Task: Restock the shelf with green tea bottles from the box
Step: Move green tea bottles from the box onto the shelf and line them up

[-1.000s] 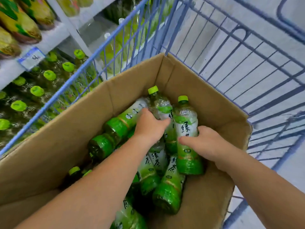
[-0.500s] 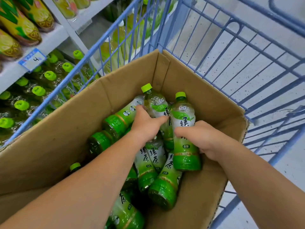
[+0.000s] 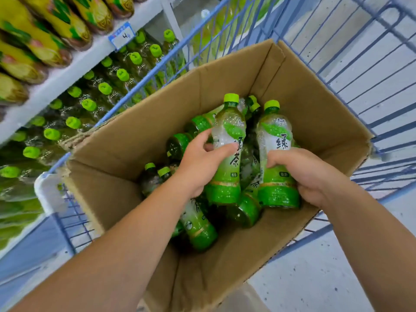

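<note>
An open cardboard box (image 3: 139,140) holds several green tea bottles lying in a heap. My left hand (image 3: 200,163) grips one green tea bottle (image 3: 228,136) by its middle, upright with its green cap up. My right hand (image 3: 301,174) grips a second green tea bottle (image 3: 275,134) by its lower half, also upright, just right of the first. Both bottles are lifted above the heap, still inside the box walls. On the left the white shelf (image 3: 74,73) carries rows of green-capped tea bottles (image 3: 104,88) under it.
The box sits in a blue wire cart (image 3: 360,70) whose bars stand between the box and the shelf. Yellow-green packaged bottles (image 3: 56,23) lie on the upper shelf, above a price tag (image 3: 122,36). Grey floor shows on the right.
Both hands have raised their bottles out of the heap and stood them more upright. The view has swung so more of the shelf shows on the left.
</note>
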